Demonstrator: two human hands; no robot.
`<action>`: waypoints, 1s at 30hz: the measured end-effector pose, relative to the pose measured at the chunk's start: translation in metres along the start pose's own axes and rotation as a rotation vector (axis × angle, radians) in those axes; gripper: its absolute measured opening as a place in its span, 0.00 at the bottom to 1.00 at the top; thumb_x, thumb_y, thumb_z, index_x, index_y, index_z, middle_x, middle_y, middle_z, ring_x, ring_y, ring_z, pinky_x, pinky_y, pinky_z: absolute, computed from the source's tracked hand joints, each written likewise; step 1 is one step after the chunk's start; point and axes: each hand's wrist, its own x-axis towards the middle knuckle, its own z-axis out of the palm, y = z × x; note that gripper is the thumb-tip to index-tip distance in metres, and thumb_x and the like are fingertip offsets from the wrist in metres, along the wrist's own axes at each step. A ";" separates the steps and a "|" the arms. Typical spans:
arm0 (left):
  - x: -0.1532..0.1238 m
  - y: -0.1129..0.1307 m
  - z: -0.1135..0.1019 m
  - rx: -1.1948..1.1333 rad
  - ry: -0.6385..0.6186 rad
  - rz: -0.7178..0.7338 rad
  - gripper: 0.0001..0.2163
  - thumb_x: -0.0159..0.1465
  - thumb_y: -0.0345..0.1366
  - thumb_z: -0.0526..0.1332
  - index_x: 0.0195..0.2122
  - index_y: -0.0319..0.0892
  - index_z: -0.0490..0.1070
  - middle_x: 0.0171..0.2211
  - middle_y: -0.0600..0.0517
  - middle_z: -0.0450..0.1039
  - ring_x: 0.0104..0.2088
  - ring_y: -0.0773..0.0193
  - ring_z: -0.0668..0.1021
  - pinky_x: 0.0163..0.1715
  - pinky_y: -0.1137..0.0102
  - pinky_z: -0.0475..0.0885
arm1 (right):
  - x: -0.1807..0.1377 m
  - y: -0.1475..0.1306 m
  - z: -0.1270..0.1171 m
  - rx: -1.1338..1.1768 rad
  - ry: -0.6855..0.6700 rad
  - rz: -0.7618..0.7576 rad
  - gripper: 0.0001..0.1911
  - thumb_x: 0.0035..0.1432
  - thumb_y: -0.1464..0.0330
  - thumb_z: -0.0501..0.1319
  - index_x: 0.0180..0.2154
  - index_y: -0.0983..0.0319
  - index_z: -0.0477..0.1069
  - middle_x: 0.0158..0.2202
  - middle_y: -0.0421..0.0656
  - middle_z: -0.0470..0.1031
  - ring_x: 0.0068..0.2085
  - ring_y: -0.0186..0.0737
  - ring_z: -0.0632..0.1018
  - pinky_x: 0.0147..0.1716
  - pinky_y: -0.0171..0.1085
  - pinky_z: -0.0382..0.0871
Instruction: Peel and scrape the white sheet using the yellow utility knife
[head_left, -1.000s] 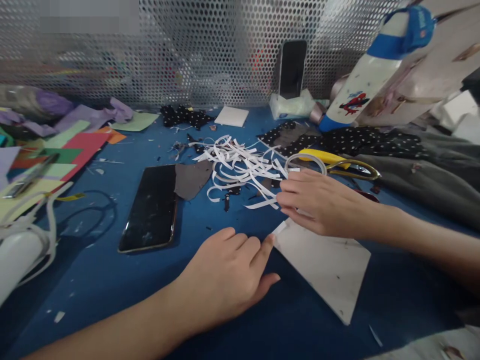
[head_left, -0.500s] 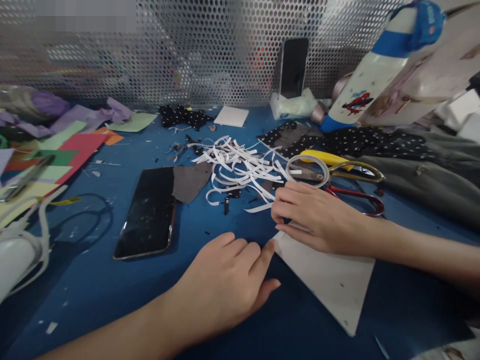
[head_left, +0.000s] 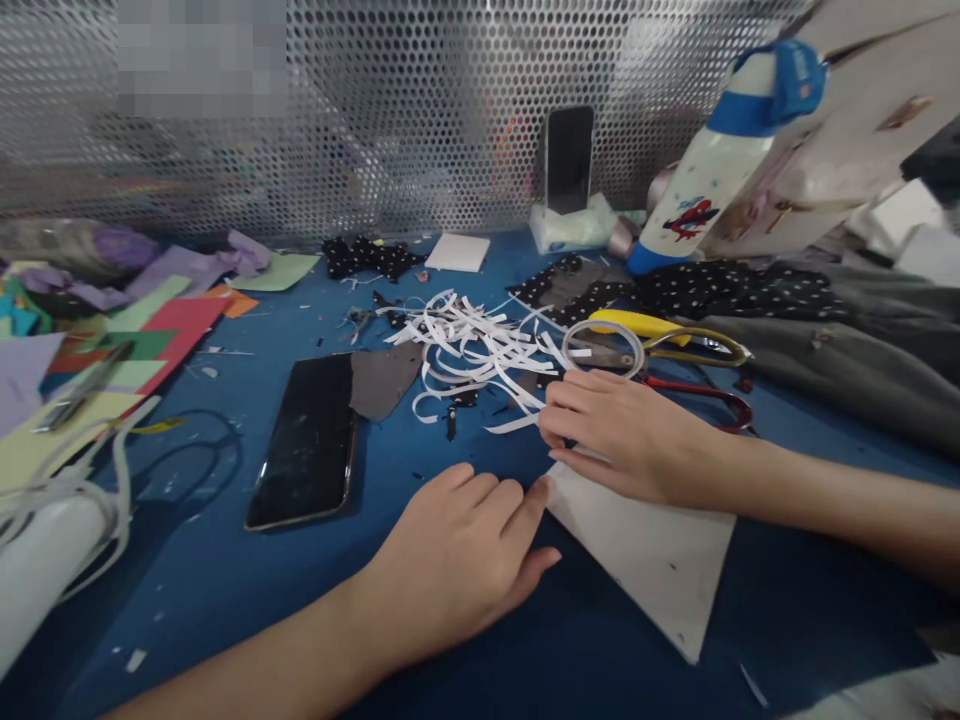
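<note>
My left hand (head_left: 457, 560) rests palm down on the blue table, fingers loosely curled, with the index fingertip touching the near corner of a white card (head_left: 652, 550). My right hand (head_left: 622, 430) lies on the far edge of that card, fingers bent and pressed together over it; what they pinch is hidden. A pile of white paper strips (head_left: 480, 350) lies just beyond the right hand. A tape ring (head_left: 604, 345) sits beside the strips, close to the right knuckles.
A black phone (head_left: 307, 440) lies left of the hands beside a grey scrap (head_left: 382, 380). Yellow-handled scissors (head_left: 660, 330) and red-handled scissors (head_left: 705, 400) lie at right. Coloured paper (head_left: 150, 320) is at left; a bottle (head_left: 720, 150), a second phone (head_left: 568, 160) and a perforated panel stand behind.
My right hand slid a little toward me and left along the card's edge, uncovering the red scissor handles. My left hand stayed put. The view shifted slightly.
</note>
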 end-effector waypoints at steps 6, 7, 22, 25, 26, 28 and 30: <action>0.005 -0.001 0.005 0.030 -0.005 0.003 0.20 0.76 0.39 0.47 0.56 0.31 0.71 0.33 0.49 0.75 0.30 0.57 0.76 0.27 0.62 0.66 | -0.004 0.007 -0.012 0.153 0.048 0.031 0.08 0.70 0.69 0.55 0.38 0.63 0.71 0.36 0.44 0.74 0.40 0.43 0.73 0.42 0.42 0.63; 0.006 0.000 0.006 0.035 -0.006 0.000 0.20 0.76 0.39 0.47 0.56 0.31 0.70 0.33 0.49 0.76 0.30 0.57 0.77 0.28 0.62 0.66 | -0.004 0.008 -0.013 0.173 0.059 0.043 0.09 0.70 0.69 0.55 0.38 0.63 0.72 0.36 0.44 0.75 0.40 0.43 0.74 0.43 0.41 0.63; 0.020 0.002 0.009 -0.035 -0.012 -0.063 0.16 0.74 0.36 0.51 0.55 0.34 0.72 0.35 0.48 0.77 0.33 0.57 0.78 0.31 0.64 0.69 | -0.007 0.014 -0.012 0.312 -0.012 0.088 0.08 0.68 0.70 0.56 0.39 0.62 0.74 0.37 0.44 0.79 0.38 0.41 0.77 0.34 0.37 0.61; 0.018 0.000 0.008 -0.101 0.015 -0.110 0.16 0.75 0.36 0.49 0.53 0.38 0.75 0.32 0.51 0.74 0.32 0.60 0.77 0.30 0.67 0.68 | -0.007 0.015 -0.012 0.352 -0.030 0.089 0.08 0.68 0.70 0.55 0.40 0.63 0.74 0.38 0.45 0.79 0.38 0.41 0.77 0.35 0.36 0.62; 0.018 0.000 0.008 -0.124 0.026 -0.132 0.17 0.76 0.36 0.48 0.51 0.39 0.76 0.30 0.51 0.73 0.31 0.61 0.76 0.29 0.68 0.67 | -0.008 0.016 -0.012 0.361 -0.035 0.083 0.08 0.68 0.70 0.55 0.40 0.63 0.73 0.39 0.45 0.79 0.39 0.41 0.77 0.35 0.36 0.62; 0.017 -0.001 0.006 -0.170 0.051 -0.181 0.18 0.76 0.36 0.48 0.47 0.39 0.78 0.28 0.52 0.71 0.30 0.62 0.75 0.29 0.69 0.66 | -0.008 0.019 -0.013 0.375 -0.040 0.067 0.08 0.68 0.70 0.56 0.40 0.63 0.73 0.39 0.44 0.79 0.39 0.40 0.77 0.36 0.36 0.63; 0.016 -0.003 0.005 -0.221 0.070 -0.227 0.17 0.76 0.37 0.49 0.48 0.40 0.78 0.29 0.52 0.70 0.31 0.62 0.75 0.29 0.70 0.66 | -0.009 0.023 -0.013 0.408 -0.051 0.045 0.07 0.68 0.70 0.56 0.40 0.62 0.73 0.38 0.42 0.78 0.38 0.38 0.76 0.36 0.35 0.63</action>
